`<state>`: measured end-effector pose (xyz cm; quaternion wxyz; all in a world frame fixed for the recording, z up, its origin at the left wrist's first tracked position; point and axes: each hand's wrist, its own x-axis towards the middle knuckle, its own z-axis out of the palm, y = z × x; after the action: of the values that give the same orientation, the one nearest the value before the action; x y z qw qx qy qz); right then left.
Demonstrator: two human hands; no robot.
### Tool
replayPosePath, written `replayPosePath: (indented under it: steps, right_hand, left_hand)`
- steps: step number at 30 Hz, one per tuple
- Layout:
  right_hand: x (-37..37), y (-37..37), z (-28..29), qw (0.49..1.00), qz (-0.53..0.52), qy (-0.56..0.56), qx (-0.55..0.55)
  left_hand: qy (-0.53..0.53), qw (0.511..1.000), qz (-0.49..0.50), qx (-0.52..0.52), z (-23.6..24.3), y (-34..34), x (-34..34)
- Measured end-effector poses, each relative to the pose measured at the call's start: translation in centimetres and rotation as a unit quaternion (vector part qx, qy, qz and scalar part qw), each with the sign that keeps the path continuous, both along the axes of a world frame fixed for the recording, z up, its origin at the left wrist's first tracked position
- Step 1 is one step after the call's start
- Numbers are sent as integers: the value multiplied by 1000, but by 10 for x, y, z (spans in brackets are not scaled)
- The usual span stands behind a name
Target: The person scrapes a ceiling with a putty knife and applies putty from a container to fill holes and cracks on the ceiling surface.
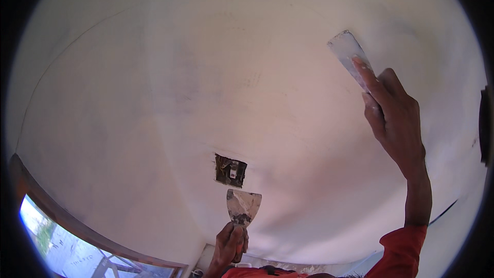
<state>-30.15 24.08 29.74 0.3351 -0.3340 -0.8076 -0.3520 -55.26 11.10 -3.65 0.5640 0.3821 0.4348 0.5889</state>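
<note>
My right hand (400, 118) is raised high at the right, closed around a broad scraper (346, 50) with a pale, smeared blade. Its index finger lies stretched along the blade, and the blade's tip is at the whitish plastered surface (288, 98); I cannot tell how firmly it presses. Low in the middle, my left hand (225, 249) grips a putty knife (244, 203) by its handle, blade up. That flared blade carries smears of pale and dark filler. Just above it is a square recessed electrical box (230, 170) with wires and a small white part inside.
A window with a brown frame (103, 247) curves along the lower left. At the right edge sits a dark object (484, 126), and a dark slit (443, 212) runs below it. A thin crack (67, 46) crosses the surface at the upper left.
</note>
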Motion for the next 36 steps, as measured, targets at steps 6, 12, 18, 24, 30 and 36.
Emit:
replayPosePath:
  steps: [6,12,18,24,30,36]
  right_hand:
    - [-54,58,31,994,60,-87,26]
    - [-96,119,56,974,39,-188,120]
    - [-130,107,48,945,33,-225,237]
    - [-103,63,48,933,-69,-265,235]
    - [-75,69,45,944,-46,-272,181]
    - [-81,128,37,977,57,-121,165]
  left_hand:
    - [-13,998,49,-32,-13,-3,10]
    - [-13,993,111,-49,-9,-5,27]
    - [-62,995,84,5,-66,10,23]
    - [-46,994,66,77,-65,7,25]
    - [-41,986,161,27,-35,2,41]
    - [22,977,212,-23,-34,7,48]
